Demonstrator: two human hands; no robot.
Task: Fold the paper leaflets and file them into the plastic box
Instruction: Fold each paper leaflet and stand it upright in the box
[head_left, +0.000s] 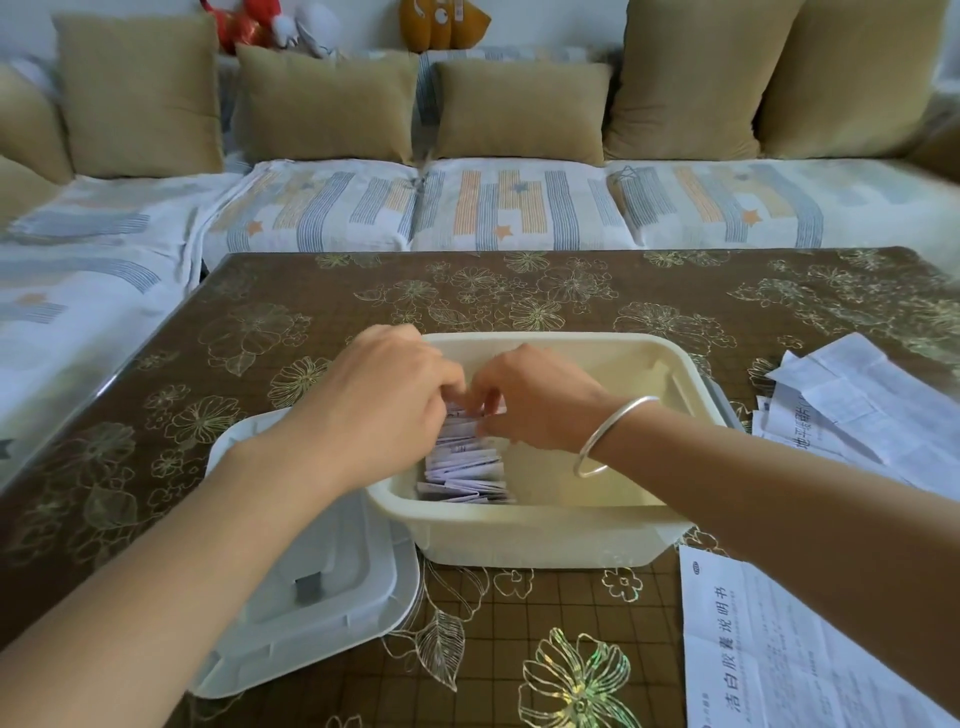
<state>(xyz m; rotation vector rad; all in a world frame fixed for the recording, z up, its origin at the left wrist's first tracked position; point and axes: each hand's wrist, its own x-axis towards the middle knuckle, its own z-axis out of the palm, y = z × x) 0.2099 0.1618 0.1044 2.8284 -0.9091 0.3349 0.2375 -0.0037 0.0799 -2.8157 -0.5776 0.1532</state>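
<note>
A cream plastic box (524, 540) stands in the middle of the table. A row of folded white leaflets (465, 470) stands on edge along its left side. Both hands reach into the box over the far end of that row. My left hand (384, 395) and my right hand (540, 400) meet there, fingers curled, pinching a folded leaflet (462, 410) at the top of the row. The fingertips hide most of that leaflet. A silver bangle sits on the right wrist.
The box's pale lid (322, 571) lies upturned left of the box. Unfolded leaflets lie in a pile (857, 410) at the right and one flat sheet (769, 649) at the near right. A sofa with cushions (519, 202) runs behind the table.
</note>
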